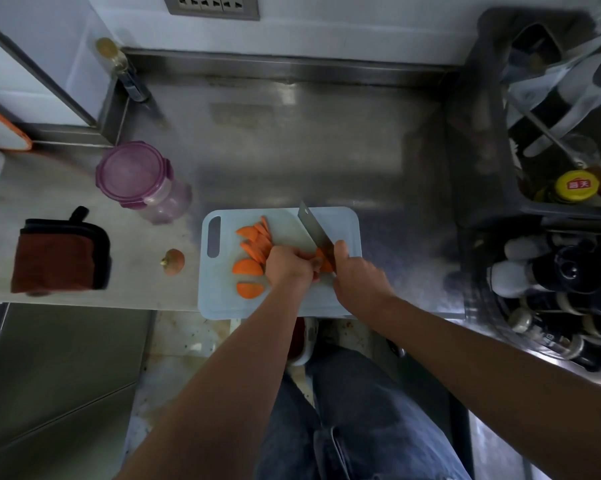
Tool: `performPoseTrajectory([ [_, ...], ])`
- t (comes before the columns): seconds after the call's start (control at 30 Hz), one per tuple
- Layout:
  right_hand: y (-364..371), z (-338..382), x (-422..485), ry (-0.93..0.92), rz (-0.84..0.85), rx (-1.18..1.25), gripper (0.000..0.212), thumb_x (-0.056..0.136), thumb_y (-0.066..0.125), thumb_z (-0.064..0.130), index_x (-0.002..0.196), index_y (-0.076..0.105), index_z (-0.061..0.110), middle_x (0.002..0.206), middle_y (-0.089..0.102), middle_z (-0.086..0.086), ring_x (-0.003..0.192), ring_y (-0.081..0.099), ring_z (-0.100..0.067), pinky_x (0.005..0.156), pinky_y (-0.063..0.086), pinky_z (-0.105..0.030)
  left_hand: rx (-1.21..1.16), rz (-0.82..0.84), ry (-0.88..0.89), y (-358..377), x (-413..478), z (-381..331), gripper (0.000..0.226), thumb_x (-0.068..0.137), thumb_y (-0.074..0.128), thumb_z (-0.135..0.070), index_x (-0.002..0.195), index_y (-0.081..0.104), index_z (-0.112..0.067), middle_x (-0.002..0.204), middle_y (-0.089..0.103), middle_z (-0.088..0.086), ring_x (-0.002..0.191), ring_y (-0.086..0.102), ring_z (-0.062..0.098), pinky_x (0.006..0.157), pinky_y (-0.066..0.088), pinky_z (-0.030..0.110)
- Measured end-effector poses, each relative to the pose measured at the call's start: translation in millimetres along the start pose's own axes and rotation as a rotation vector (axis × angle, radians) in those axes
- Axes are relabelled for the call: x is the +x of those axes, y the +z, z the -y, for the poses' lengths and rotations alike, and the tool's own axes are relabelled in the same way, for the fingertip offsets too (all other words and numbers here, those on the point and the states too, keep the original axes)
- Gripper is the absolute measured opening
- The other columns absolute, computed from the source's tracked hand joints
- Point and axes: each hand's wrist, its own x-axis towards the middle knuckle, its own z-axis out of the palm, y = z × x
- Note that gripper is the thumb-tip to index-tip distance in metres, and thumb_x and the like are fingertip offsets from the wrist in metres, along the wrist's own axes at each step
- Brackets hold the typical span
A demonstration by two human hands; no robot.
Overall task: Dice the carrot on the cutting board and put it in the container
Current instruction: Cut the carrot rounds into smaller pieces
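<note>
On a pale cutting board (340,220) at the near edge of a steel counter (292,150), a person is slicing a carrot, seen from above. The left hand (288,266) is curling closed over the remaining carrot piece (323,263), pinning it down, while the right hand (356,273) is wrapping tightly around the handle of a cleaver (313,230) whose blade is pressing into the carrot just beside the left fingertips.

To the left of the hands, flat half-round carrot slices (254,247) are lying fanned out on the board; none looks diced yet. The slices probably feel firm, light and slightly slick, so they are best stacked flat side down and held from above with fingertips tucked back.

A purple-lidded container (134,171), closed, is standing on the counter well to the left and beyond the board. A trimmed carrot end (173,260) and a folded dark cloth (61,254) are sitting between it and the near counter edge.

The board is overhanging the counter's front edge slightly, so hard downward pressure near that edge may tip it. Open steel is lying beyond the board; a crowded rack (493,140) is hemming in the right side.
</note>
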Motion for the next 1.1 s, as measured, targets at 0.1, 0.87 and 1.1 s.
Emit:
performPoseTrajectory([
  [0.1, -3, 0, 3, -0.012, 0.012, 0.008, 0.031, 0.096, 0.047, 0.009, 0.120, 0.029, 0.015, 0.080, 0.050, -0.002, 0.073, 0.060, -0.019, 0.069, 0.057, -0.037, 0.009, -0.011, -0.004, 0, -1, 0, 0.018, 0.083, 0.077, -0.019, 0.070, 0.067, -0.010, 0.066, 0.070, 0.003, 0.070, 0.071, 0.017, 0.065, 0.055, 0.025],
  [0.87, -2, 10, 20, -0.058, -0.046, -0.065, 0.030, 0.095, 0.043, 0.007, 0.122, 0.030, 0.011, 0.077, 0.054, -0.003, 0.065, 0.056, -0.022, 0.061, 0.049, -0.035, -0.043, 0.063, -0.059, -1, 15, -3, 0.019, 0.078, 0.081, -0.006, 0.067, 0.065, -0.003, 0.072, 0.070, 0.014, 0.061, 0.068, 0.024, 0.056, 0.057, 0.029],
  [1.1, -16, -2, 22, -0.013, -0.081, 0.105, 0.017, 0.098, 0.036, 0.015, 0.115, 0.033, 0.013, 0.067, 0.049, -0.003, 0.063, 0.055, -0.027, 0.055, 0.044, -0.039, -0.036, 0.058, -0.048, -1, 12, 0, 0.022, 0.080, 0.080, -0.013, 0.067, 0.063, -0.008, 0.074, 0.071, 0.009, 0.071, 0.072, 0.022, 0.078, 0.060, 0.033],
])
